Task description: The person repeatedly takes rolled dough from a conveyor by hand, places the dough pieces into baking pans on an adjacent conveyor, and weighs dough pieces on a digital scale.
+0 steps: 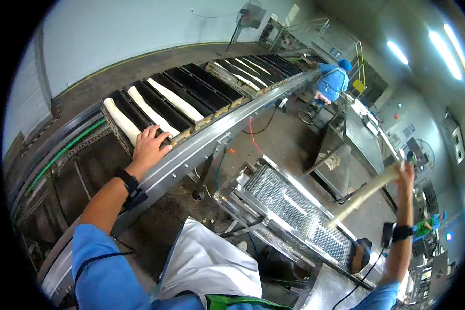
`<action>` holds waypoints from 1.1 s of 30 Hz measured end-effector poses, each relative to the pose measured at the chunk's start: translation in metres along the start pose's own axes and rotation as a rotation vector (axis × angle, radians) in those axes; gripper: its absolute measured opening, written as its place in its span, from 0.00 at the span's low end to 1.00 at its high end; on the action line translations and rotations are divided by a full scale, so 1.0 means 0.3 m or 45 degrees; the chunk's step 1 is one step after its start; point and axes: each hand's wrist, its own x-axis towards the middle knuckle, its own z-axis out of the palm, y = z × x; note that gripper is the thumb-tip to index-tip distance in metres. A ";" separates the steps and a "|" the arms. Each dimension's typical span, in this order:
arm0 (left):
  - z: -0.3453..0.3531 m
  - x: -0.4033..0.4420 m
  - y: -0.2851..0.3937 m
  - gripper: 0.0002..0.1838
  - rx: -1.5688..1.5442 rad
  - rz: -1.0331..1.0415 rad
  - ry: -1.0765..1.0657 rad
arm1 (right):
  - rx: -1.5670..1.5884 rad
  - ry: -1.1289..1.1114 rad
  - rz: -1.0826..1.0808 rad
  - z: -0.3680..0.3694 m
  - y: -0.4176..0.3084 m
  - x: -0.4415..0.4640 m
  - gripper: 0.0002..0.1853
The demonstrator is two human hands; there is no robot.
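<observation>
My left hand (149, 147) lies with its fingers apart on the near end of a set of long black baking pans (175, 85). Its fingertips are by the ends of two pale dough strips; one dough strip (121, 121) is left of it and another dough strip (151, 111) just beyond it. A third dough strip (175, 99) lies in a pan farther right. Off to the right, my right hand (405, 178) is raised and closed around one end of a long dough strip (364, 199), which slants down over a metal mesh conveyor.
The pans ride on a steel-railed conveyor (232, 116); a second pan set (263, 72) holds several strips. The mesh conveyor (294, 201) stands before me. A co-worker in blue (333, 82) is at the far end by the line. Steel tables (364, 134) stand at right.
</observation>
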 end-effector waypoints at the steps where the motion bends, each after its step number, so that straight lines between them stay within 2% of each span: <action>1: 0.000 0.002 0.003 0.18 -0.006 -0.002 0.002 | 0.010 -0.010 0.020 0.057 -0.131 0.049 0.11; 4: -0.008 -0.006 0.010 0.19 -0.008 -0.019 0.026 | 0.233 -0.098 0.001 0.267 -0.332 0.165 0.15; 6: -0.010 -0.012 0.007 0.19 0.017 -0.024 0.026 | 0.416 -0.157 -0.031 0.478 -0.399 0.204 0.14; 7: -0.008 -0.015 0.000 0.19 0.000 -0.015 0.047 | 0.474 -0.271 -0.219 0.593 -0.359 0.254 0.13; 9: 0.001 -0.020 -0.013 0.19 -0.032 -0.011 0.043 | 0.725 -0.343 -0.068 0.866 -0.367 0.264 0.14; 11: -0.003 -0.024 -0.024 0.18 -0.059 -0.009 0.040 | 0.660 -0.574 0.066 1.099 -0.332 0.194 0.29; 12: 0.003 -0.030 -0.034 0.18 -0.062 0.000 0.051 | 0.359 -0.515 -0.017 1.203 -0.369 0.111 0.35; 13: 0.000 -0.034 -0.045 0.18 -0.059 -0.008 0.048 | 0.217 -0.681 -0.165 1.275 -0.261 0.137 0.35; 14: -0.002 -0.036 -0.056 0.18 -0.057 0.004 0.043 | 0.128 -0.724 -0.090 1.282 -0.342 0.023 0.34; 15: -0.006 -0.040 -0.065 0.18 -0.056 0.018 0.038 | 0.116 -0.803 -0.138 1.289 -0.298 -0.004 0.34; 17: -0.020 -0.052 -0.075 0.18 -0.063 -0.012 0.006 | 0.091 -0.880 -0.156 1.263 -0.214 -0.066 0.33; 19: -0.033 -0.079 -0.085 0.18 -0.054 -0.034 -0.020 | 0.137 -1.036 0.140 1.161 -0.139 -0.140 0.30; 21: -0.059 -0.104 -0.101 0.20 -0.044 -0.029 -0.047 | 0.167 -1.196 0.378 1.028 0.122 -0.158 0.26; 22: -0.070 -0.119 -0.103 0.20 -0.024 -0.014 -0.044 | 0.125 -1.221 0.425 0.949 0.132 -0.217 0.23; 24: -0.097 -0.143 -0.110 0.20 -0.004 -0.010 -0.040 | -0.647 -1.335 -0.174 0.755 0.510 -0.272 0.30; 26: -0.138 -0.163 -0.106 0.19 -0.016 0.076 -0.020 | -1.197 -1.308 0.113 0.560 0.648 -0.427 0.34; 27: -0.123 -0.173 -0.134 0.19 0.011 0.108 -0.028 | -1.194 -1.348 0.346 0.480 0.669 -0.484 0.33; 28: -0.128 -0.198 -0.146 0.19 0.051 0.164 -0.005 | -1.221 -1.376 0.229 0.392 0.748 -0.551 0.33; 29: -0.126 -0.217 -0.178 0.19 0.056 0.185 -0.044 | -1.342 -1.347 0.380 0.348 0.665 -0.608 0.33; 30: -0.122 -0.230 -0.212 0.20 0.049 0.200 -0.080 | -1.433 -1.364 0.508 0.294 0.736 -0.658 0.32; 31: -0.122 -0.237 -0.239 0.20 0.047 0.176 -0.165 | -1.445 -1.404 0.472 0.224 0.778 -0.713 0.31; 32: -0.121 -0.259 -0.283 0.19 0.184 0.245 -0.152 | -1.512 -1.286 0.556 0.198 0.727 -0.752 0.33; 33: -0.111 -0.286 -0.334 0.19 0.262 0.213 -0.201 | -1.506 -1.019 0.643 0.171 0.678 -0.816 0.34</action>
